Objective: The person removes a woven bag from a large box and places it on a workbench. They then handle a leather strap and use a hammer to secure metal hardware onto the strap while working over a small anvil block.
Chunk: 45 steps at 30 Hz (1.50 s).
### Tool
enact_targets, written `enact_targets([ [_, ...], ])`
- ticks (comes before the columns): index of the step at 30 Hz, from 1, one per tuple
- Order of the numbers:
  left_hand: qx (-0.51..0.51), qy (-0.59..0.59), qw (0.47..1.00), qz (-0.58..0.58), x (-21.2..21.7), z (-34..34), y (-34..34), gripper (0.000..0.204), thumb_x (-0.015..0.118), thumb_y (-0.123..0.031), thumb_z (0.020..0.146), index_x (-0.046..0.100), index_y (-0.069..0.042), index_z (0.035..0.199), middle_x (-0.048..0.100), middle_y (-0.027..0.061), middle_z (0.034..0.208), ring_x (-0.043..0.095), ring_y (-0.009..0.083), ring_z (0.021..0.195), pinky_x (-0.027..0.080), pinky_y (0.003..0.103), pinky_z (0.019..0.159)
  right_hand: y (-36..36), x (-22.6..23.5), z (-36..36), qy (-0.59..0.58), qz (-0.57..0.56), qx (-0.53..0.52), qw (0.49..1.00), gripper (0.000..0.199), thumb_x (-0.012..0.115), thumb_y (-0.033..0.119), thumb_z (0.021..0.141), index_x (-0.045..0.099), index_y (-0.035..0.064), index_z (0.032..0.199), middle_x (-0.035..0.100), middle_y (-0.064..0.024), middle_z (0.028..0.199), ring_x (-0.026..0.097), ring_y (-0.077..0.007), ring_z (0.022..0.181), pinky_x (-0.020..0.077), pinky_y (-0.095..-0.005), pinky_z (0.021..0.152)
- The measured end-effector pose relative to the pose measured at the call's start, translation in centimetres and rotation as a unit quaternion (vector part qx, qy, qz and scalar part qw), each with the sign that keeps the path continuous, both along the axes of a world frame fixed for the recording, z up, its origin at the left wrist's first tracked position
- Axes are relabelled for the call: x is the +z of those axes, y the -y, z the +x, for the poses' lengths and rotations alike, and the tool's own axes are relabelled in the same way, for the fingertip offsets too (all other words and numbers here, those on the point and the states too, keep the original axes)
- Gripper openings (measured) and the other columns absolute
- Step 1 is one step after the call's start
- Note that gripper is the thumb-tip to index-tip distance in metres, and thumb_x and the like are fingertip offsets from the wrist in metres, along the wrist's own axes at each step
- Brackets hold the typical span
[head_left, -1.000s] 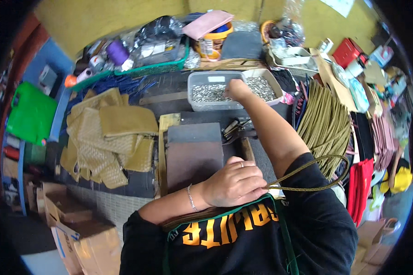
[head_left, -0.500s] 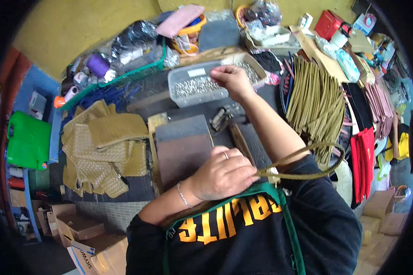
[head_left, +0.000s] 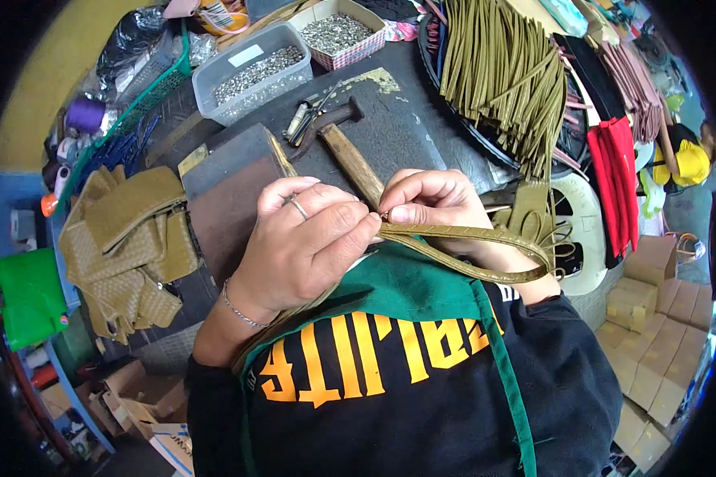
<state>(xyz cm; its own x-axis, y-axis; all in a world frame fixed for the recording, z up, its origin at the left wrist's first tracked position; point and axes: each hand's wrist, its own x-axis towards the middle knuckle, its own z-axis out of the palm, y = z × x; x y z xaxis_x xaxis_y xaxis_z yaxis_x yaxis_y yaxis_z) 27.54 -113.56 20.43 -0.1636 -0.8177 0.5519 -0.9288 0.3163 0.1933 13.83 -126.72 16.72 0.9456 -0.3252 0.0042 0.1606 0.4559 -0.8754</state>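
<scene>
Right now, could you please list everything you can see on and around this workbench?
strap: one, olive, pinched between both hands
hammer: one, wooden handle, on the dark mat
clear tub: one, full of silver rivets, back of bench
checked box: one, more rivets, right of the tub
olive strips: many, piled right rear
woven pieces: a stack, olive, left
red strips: several, far right
cardboard boxes: several, lower right
left hand: on the strap
right hand: on the strap

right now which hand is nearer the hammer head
Right. The right hand sits over the lower end of the wooden handle, below and right of the hammer head. The left hand is lower and further left, pinching the olive strap.
</scene>
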Motion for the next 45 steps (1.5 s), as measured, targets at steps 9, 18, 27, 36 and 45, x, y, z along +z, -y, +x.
enact_targets([
  [9, -0.024, -0.028, 0.999, 0.005, -0.3, -0.2, 0.2, 0.015, 0.061, -0.012, 0.064, 0.057, -0.01, 0.079, 0.055, -0.0023, 0.078, 0.054, 0.0113, 0.075, 0.036, 0.031, 0.075, 0.6, 0.1, -0.7, 0.078, -0.242, 0.006, 0.967, 0.009, 0.06, 0.002, 0.072, 0.062, 0.0, 0.08, 0.057, -0.0064, 0.077, 0.054, -0.0121, 0.072, 0.0435, -0.0226, 0.064],
  [18, -0.047, -0.053, 0.997, -0.009, -0.9, 0.5, 0.5, 0.017, 0.063, -0.014, 0.062, 0.057, -0.011, 0.078, 0.056, -0.0018, 0.077, 0.054, 0.0128, 0.073, 0.037, 0.03, 0.073, 0.9, -0.2, -0.4, 0.127, -0.281, 0.02, 0.951, 0.013, 0.061, 0.002, 0.071, 0.06, -0.0002, 0.084, 0.057, -0.0077, 0.081, 0.054, -0.0139, 0.076, 0.0437, -0.024, 0.065],
  [27, -0.009, -0.148, 0.989, 0.016, -0.8, 0.9, 1.0, 0.018, 0.065, -0.011, 0.063, 0.056, -0.004, 0.077, 0.057, 0.0036, 0.073, 0.055, 0.0186, 0.071, 0.04, 0.03, 0.066, -1.6, -0.8, 0.7, 0.081, -0.346, -0.151, 0.922, 0.015, 0.061, 0.009, 0.073, 0.052, 0.001, 0.083, 0.051, -0.0067, 0.077, 0.05, -0.017, 0.072, 0.0398, -0.0261, 0.064],
  [36, -0.019, -0.246, 0.964, 0.095, -0.8, -0.4, 1.5, 0.033, 0.06, -0.017, 0.071, 0.054, 0.003, 0.097, 0.056, 0.0157, 0.092, 0.055, 0.0301, 0.083, 0.042, 0.035, 0.073, -2.2, -1.5, 1.0, 0.115, -0.413, -0.238, 0.872, 0.017, 0.056, 0.002, 0.073, 0.048, -0.0003, 0.087, 0.048, -0.0122, 0.08, 0.049, -0.0261, 0.072, 0.0389, -0.0331, 0.063],
  [45, 0.055, -0.287, 0.94, 0.178, 0.1, 0.0, 0.8, 0.021, 0.047, -0.01, 0.081, 0.054, 0.005, 0.094, 0.055, 0.0149, 0.087, 0.054, 0.0245, 0.078, 0.041, 0.029, 0.071, -2.0, -1.1, 2.1, 0.087, -0.268, -0.189, 0.941, 0.019, 0.063, 0.014, 0.072, 0.058, 0.0017, 0.086, 0.054, -0.0085, 0.081, 0.051, -0.0186, 0.081, 0.0401, -0.0294, 0.071],
])
